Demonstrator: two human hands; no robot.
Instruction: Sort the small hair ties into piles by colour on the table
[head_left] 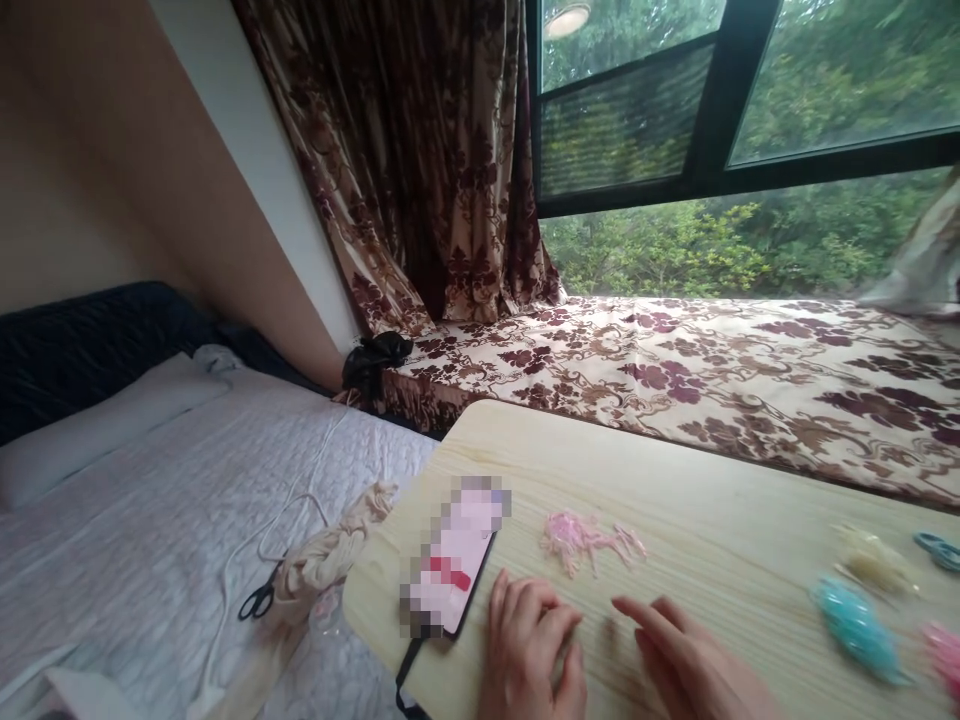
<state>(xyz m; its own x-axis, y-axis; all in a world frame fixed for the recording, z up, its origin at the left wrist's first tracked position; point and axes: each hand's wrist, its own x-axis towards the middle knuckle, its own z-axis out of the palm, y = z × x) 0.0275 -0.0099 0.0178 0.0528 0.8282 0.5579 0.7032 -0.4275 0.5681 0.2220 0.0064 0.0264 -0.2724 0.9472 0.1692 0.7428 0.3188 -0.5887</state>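
My left hand (531, 650) rests on the light wooden table (675, 470) with its fingers bent and its thumb apart, holding nothing that I can see. To its right, my right hand (694, 660) hovers at the tabletop, fingers stretched toward the left hand and nothing visible in them. Just beyond both hands lies a loose tangle of thin pink strands (574, 537), possibly small rubber bands, touched by neither hand. A pink phone-like slab (469, 555), partly pixelated, with a black strap (409, 670), lies beside my left hand.
On the table's right are a teal bundle (855, 625), a cream bundle (874, 560), a blue loop (937, 550) and a pink bundle (943, 650). Left, a bed (187, 480) holds scissors (257, 602), a white cable (244, 540) and beige cloth (330, 550). A floral window seat (675, 370) lies behind.
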